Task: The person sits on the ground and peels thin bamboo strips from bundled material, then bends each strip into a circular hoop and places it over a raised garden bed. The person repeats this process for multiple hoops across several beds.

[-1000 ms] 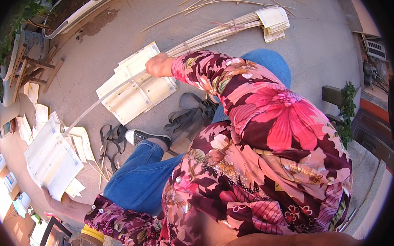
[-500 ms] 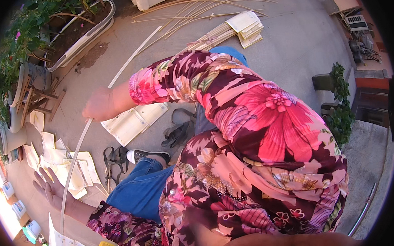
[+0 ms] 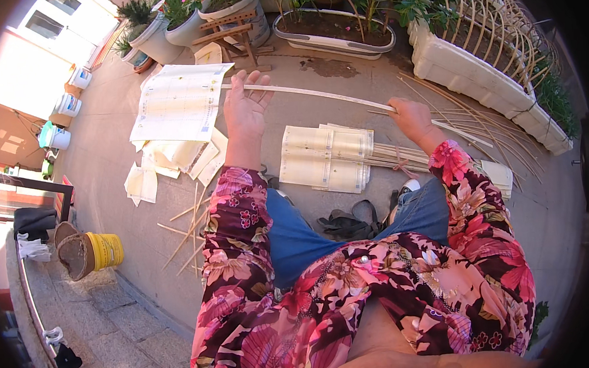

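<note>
A long pale, flat strip [image 3: 329,95], like split bamboo, runs crosswise in front of me. My right hand [image 3: 412,119] is closed round it near its right part. On its left end hangs a printed white sheet [image 3: 178,103], held up above the ground. My left hand [image 3: 244,109] is raised beside the sheet's right edge, palm up with fingers spread. The strip passes at its fingers; whether it rests on them I cannot tell. Below lies a bundle of strips [image 3: 394,156] with cream printed sheets [image 3: 323,158] over its left end.
Loose papers [image 3: 171,158] and thin sticks [image 3: 189,227] lie at left. Dark straps [image 3: 351,222] lie between my legs. More long strips [image 3: 480,125] spread before a white planter box [image 3: 483,78]. A yellow bucket [image 3: 106,250] stands by the stone step; potted plants and a wooden stool [image 3: 235,39] stand behind.
My view has turned left. The sheet on the strip's end has come up from low at the left into full view ahead. My right hand still grips the strip; my left stays spread.
</note>
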`<state>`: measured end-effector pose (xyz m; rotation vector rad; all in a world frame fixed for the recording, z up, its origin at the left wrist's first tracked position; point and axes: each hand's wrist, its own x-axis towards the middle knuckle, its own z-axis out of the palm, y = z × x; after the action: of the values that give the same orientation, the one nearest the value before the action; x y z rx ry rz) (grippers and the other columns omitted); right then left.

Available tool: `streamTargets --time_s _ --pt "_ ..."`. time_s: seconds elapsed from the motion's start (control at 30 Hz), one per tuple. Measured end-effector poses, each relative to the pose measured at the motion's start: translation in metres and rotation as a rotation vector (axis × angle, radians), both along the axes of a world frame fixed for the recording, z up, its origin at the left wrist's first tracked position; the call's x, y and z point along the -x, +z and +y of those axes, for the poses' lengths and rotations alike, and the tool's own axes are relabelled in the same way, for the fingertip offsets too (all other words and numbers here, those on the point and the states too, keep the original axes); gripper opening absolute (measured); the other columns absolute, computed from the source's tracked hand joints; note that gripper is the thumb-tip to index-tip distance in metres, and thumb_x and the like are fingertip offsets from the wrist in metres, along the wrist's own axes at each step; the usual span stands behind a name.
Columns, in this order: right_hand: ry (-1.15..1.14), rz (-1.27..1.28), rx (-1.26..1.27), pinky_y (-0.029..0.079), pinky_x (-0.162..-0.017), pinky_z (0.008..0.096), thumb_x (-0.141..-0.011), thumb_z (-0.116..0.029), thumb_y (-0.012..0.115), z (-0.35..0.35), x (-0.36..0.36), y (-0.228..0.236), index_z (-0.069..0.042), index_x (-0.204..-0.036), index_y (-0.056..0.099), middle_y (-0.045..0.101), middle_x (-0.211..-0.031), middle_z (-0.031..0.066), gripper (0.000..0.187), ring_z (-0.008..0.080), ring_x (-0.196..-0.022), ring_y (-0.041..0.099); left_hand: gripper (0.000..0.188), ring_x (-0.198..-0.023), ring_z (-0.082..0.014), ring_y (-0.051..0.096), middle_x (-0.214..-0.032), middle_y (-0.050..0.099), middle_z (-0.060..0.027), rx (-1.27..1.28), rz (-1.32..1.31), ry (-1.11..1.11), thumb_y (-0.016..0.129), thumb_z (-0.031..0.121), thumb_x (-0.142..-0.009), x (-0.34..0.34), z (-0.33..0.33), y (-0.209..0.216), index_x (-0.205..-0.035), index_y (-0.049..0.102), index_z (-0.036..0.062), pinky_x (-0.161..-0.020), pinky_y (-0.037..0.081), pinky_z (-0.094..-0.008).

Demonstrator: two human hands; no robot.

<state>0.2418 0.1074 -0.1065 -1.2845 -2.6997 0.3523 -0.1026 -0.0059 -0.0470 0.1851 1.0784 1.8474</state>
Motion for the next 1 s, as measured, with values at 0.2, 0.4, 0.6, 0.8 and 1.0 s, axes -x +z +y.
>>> streamTargets --time_s 0.2,0.4,0.6,0.8,1.0 --pt "0.108 0.112 0.246 0.048 -0.065 0.0417 -0.085 -0.031 0.060 -0.029 0.047 0.007 -0.009 -0.093 0.060 0.062 -0.082 0.0124 0.024 0.0311 -0.073 0.061 0.037 -0.109 -0.0249 0.056 -0.114 0.058 -0.0123 0.083 0.193 -0.197 0.038 0.033 -0.101 -0.029 -0.001 -0.010 -0.124 0.046 0.0055 -0.090 0.048 -0.0426" --pt "0.062 0.427 0.795 0.042 -0.055 0.0277 -0.089 -0.031 0.059 -0.035 0.094 0.044 -0.006 -0.099 0.061 0.052 -0.066 0.0007 0.026 0.0109 -0.059 0.050 0.047 -0.115 -0.0177 0.050 -0.123 0.054 -0.0105 -0.008 0.815 -0.656 0.040 0.032 -0.100 -0.097 -0.005 -0.027 -0.137 0.041 0.0031 -0.100 0.037 -0.0310" --pt "-0.101 0.657 0.877 0.027 -0.046 0.0206 -0.094 -0.023 0.054 -0.018 0.078 0.065 -0.007 -0.096 0.062 0.040 -0.061 -0.0066 0.018 0.0024 -0.052 0.035 0.057 -0.121 -0.0245 0.047 -0.131 0.049 -0.0143 0.159 1.033 -0.658 0.053 0.028 -0.094 -0.088 -0.007 -0.054 -0.140 0.032 0.0023 -0.104 0.034 -0.0381" --pt "-0.204 0.652 0.904 0.029 -0.044 0.0169 -0.093 -0.027 0.055 -0.003 0.051 0.064 -0.007 -0.095 0.062 0.043 -0.061 -0.0064 0.021 0.0010 -0.049 0.036 0.061 -0.128 -0.0312 0.041 -0.137 0.044 -0.0161 -0.087 -0.197 -0.475 0.036 0.047 -0.098 -0.042 0.000 -0.028 -0.141 0.030 0.0053 -0.108 0.032 -0.0460" --pt "-0.003 0.626 1.067 0.037 -0.052 0.0194 -0.091 -0.029 0.059 -0.001 0.051 0.062 -0.004 -0.096 0.066 0.052 -0.069 -0.0030 0.026 0.0046 -0.058 0.045 0.069 -0.129 -0.0274 0.042 -0.141 0.040 -0.0115 -0.282 -0.029 -0.388 0.030 0.059 -0.095 -0.050 -0.003 0.022 -0.141 0.030 0.0077 -0.109 0.031 -0.0466"
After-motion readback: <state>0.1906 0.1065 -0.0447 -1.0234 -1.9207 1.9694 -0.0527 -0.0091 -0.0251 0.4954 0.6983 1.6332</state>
